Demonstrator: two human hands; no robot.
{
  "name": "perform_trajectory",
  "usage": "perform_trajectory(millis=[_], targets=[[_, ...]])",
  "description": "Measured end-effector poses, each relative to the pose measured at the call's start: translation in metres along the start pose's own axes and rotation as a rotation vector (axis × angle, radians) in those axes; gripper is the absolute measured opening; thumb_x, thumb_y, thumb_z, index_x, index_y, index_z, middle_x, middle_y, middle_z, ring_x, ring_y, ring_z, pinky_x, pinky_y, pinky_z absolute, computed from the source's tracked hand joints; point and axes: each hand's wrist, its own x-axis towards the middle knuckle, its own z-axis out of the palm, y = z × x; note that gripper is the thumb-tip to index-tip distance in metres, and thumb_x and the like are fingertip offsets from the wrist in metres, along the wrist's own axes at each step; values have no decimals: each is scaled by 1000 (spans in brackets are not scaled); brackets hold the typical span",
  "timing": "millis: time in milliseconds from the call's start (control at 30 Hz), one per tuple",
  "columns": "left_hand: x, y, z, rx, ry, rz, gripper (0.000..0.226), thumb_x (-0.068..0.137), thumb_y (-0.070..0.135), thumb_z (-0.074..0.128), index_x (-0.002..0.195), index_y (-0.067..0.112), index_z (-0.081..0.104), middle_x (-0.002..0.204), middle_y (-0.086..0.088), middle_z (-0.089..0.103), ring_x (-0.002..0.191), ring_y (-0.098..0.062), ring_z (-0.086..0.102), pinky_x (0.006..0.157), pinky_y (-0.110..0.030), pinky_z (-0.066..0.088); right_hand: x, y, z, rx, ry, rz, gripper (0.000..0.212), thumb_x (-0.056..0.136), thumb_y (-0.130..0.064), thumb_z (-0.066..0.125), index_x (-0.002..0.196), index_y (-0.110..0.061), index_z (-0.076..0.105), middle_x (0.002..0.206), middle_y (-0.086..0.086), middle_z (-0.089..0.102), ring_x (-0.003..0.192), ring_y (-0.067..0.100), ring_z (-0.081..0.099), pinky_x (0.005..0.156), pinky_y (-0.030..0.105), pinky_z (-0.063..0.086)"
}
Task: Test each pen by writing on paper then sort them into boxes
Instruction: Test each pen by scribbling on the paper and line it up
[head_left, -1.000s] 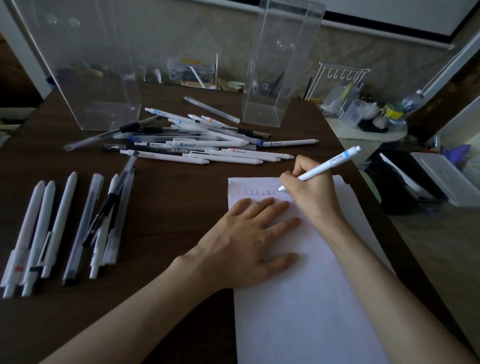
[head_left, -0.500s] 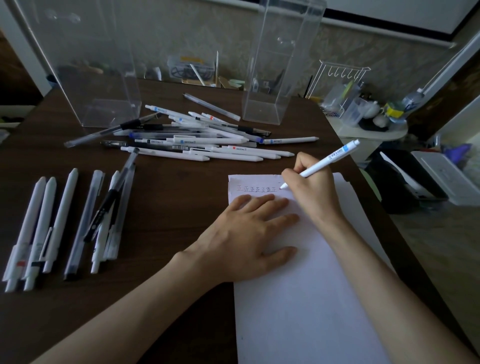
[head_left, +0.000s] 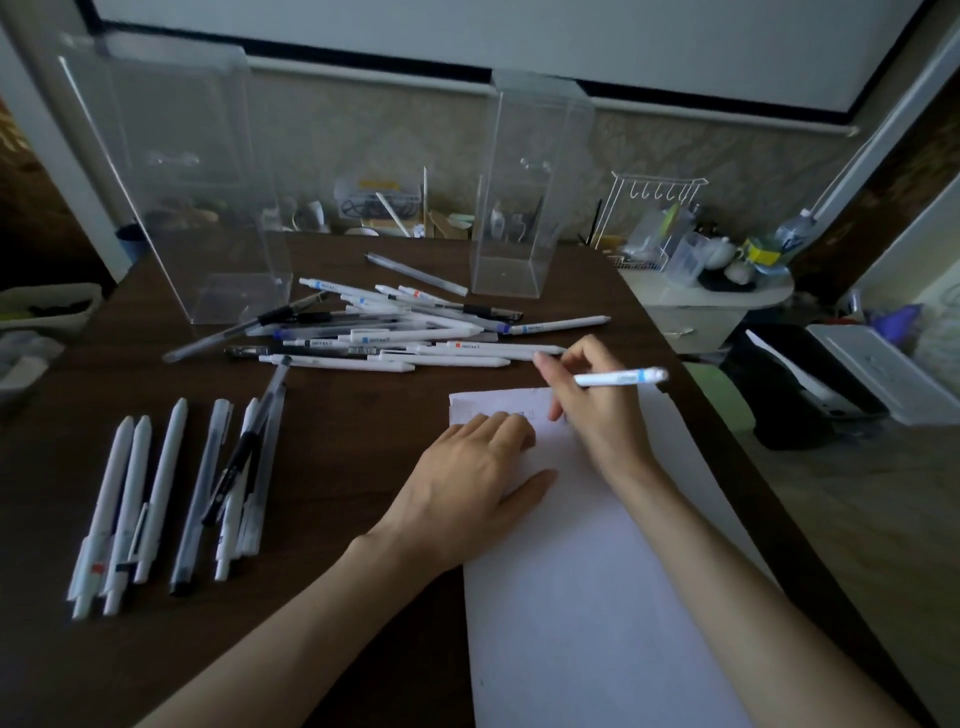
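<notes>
A white sheet of paper (head_left: 597, 597) lies on the dark wooden table (head_left: 337, 493), with a short row of small marks near its top edge. My left hand (head_left: 467, 488) presses flat on the paper's upper left. My right hand (head_left: 592, 410) holds a white pen with a blue band (head_left: 623, 378); the pen lies nearly level, its tip lifted off the paper. A loose pile of pens (head_left: 395, 332) sits beyond the paper. A row of pens (head_left: 171, 493) lies at the left. Two clear boxes stand at the back, a large one (head_left: 197, 208) and a narrow one (head_left: 524, 197).
The table's right edge runs close beside the paper. Past it stand a small white side table with cups and a wire rack (head_left: 696, 260) and a white tray on the floor (head_left: 883, 374). Clutter lines the wall behind the boxes.
My right hand has lifted the pen off the paper and tipped it nearly level. My left hand has curled its fingers slightly. The view has tilted upward.
</notes>
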Motion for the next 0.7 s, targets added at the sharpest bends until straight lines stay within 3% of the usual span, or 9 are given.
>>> perform_trajectory(millis=[67, 133, 233, 367, 467, 633, 700], targets=[[-1, 1, -5, -112, 9, -57, 45, 84, 53, 58, 107, 16, 47, 100, 5, 60, 92, -13, 56, 76, -24, 37, -2, -3, -3, -62, -43, -25, 21, 85, -28, 68, 81, -13, 54, 62, -2, 60, 56, 6, 55, 56, 16, 40], [-2, 3, -13, -275, -35, -96, 61, 75, 63, 60, 117, 25, 38, 104, 9, 60, 98, -10, 56, 83, -25, 41, -7, -4, -10, -127, -104, -77, 11, 85, -14, 67, 94, -13, 61, 81, -3, 61, 74, 9, 56, 61, 7, 37], [-3, 5, -19, -383, -186, -33, 70, 72, 63, 62, 129, 44, 26, 110, 9, 60, 104, -4, 54, 88, -27, 44, -22, -6, -27, -176, -181, -91, 31, 88, 0, 58, 111, -20, 62, 99, -2, 61, 92, 9, 56, 69, 6, 39], [-1, 12, -15, -340, -225, 162, 60, 76, 47, 69, 130, 27, 50, 113, 7, 60, 105, 0, 53, 90, -23, 43, -45, -9, -49, 54, -170, 1, 29, 91, -4, 52, 101, -30, 63, 101, -3, 66, 94, 12, 60, 73, 16, 45], [-1, 20, -12, -301, -240, 270, 65, 75, 52, 67, 130, 21, 53, 117, 1, 62, 106, -6, 54, 91, -25, 41, -60, -9, -61, 173, -102, 65, 22, 90, -10, 60, 94, -31, 65, 94, 6, 69, 88, 11, 63, 78, 25, 46], [1, 49, -9, -216, -208, 447, 65, 74, 56, 62, 124, 15, 58, 117, -2, 63, 102, -13, 55, 87, -27, 39, -80, -15, -83, 272, -25, 114, 20, 86, -5, 64, 93, -24, 66, 87, 9, 69, 82, 9, 63, 78, 23, 46], [4, 65, -6, -181, -182, 506, 60, 77, 53, 60, 121, 12, 61, 114, -4, 65, 98, -15, 56, 84, -27, 41, -88, -18, -96, 307, 14, 124, 20, 86, -2, 63, 93, -21, 66, 79, 4, 68, 73, 5, 62, 68, 17, 47]])
